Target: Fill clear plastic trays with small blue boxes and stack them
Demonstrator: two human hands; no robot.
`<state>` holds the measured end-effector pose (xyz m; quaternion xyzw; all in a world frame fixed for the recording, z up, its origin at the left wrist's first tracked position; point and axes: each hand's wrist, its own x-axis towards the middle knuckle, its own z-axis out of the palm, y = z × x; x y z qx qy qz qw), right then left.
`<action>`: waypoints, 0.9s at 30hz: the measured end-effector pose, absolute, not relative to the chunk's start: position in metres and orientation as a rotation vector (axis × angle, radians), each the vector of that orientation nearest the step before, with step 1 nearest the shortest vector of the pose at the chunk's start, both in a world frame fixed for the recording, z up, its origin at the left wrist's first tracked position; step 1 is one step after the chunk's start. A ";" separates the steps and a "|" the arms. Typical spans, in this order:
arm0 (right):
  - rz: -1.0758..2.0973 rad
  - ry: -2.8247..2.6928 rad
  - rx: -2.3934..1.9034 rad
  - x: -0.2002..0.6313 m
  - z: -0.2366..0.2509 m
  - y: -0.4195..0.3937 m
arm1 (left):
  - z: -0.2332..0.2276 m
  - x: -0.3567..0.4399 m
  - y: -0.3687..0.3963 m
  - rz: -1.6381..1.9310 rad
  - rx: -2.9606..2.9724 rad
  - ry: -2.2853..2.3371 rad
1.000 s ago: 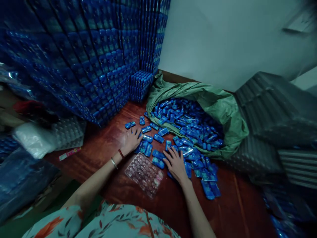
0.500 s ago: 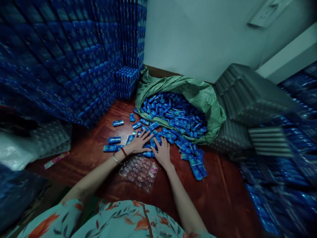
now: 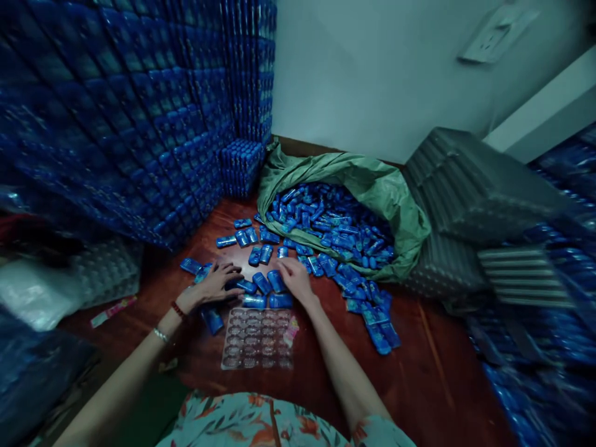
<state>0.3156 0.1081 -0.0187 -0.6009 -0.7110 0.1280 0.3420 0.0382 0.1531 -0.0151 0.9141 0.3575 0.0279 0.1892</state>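
Note:
My left hand (image 3: 218, 284) lies over several small blue packs (image 3: 245, 286), its fingers apart and palm down. Some packs are partly hidden beneath it. To its right, my right hand (image 3: 297, 280) has its fingers drawn together beside other blue packs (image 3: 276, 281); whatever is in them, if anything, is hidden. Between my forearms a clear plastic tray (image 3: 258, 340) with rows of oval hollows lies flat on the reddish wooden surface (image 3: 326, 366). A pink label shows at its right edge.
A green sack (image 3: 410, 242) full of blue packs (image 3: 326, 217) lies open against the wall. Tall stacks of filled blue trays (image 3: 153, 118) rise at the left. Stacked grey trays (image 3: 475, 186) stand at the right. More loose packs (image 3: 372, 310) trail from the sack.
My hands have moved apart, the left one towards the left and nearer me. Packs that lay under them are spread about, and the clear tray is more fully visible.

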 end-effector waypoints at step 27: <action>0.336 -2.100 -1.737 0.326 -0.001 0.157 | -0.010 0.056 0.211 0.502 2.271 1.306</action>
